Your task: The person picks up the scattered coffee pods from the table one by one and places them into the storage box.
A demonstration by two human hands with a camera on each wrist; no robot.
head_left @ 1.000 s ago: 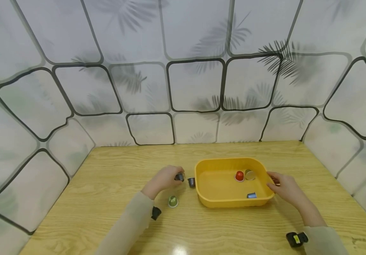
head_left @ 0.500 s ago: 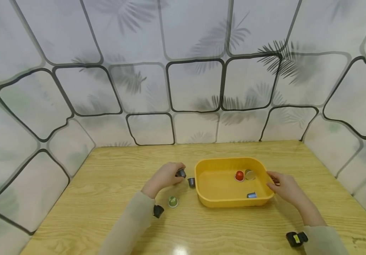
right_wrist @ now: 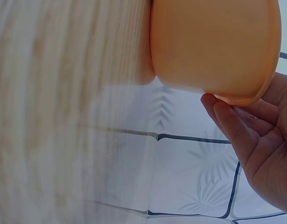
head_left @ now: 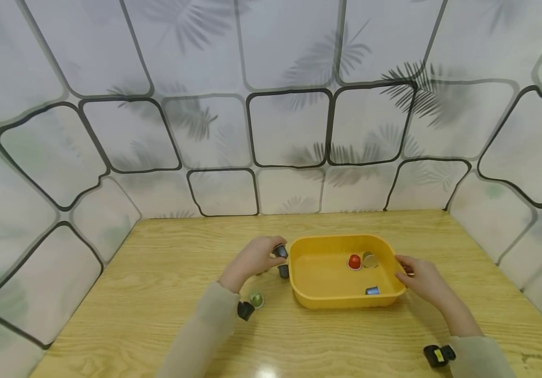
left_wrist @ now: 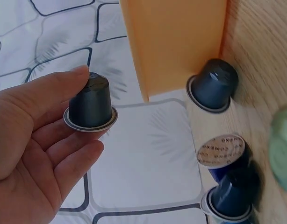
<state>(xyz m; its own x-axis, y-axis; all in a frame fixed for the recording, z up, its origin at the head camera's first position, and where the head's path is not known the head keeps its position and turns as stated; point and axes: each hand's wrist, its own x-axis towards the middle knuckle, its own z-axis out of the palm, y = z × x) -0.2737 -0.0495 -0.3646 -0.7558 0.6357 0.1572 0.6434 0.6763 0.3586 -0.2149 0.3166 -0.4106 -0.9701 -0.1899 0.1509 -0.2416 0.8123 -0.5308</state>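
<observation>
My left hand pinches a dark coffee capsule between thumb and fingers, rim down, just off the left wall of the yellow bin. Below it, a second dark capsule lies on the table against that wall. At the bin's other end my right hand grips the rim, thumb above and fingertips beneath. Inside the bin are a red capsule, a pale capsule and a blue capsule. A green capsule stands beside my left wrist.
In the left wrist view, a blue capsule with a printed lid and another dark capsule lie on the wooden table; my left hand mostly hides them in the head view. A patterned wall closes off the back and sides.
My left hand has lifted the dark capsule and carried it right, up to the bin's left rim. The right hand and the bin have stayed put.
</observation>
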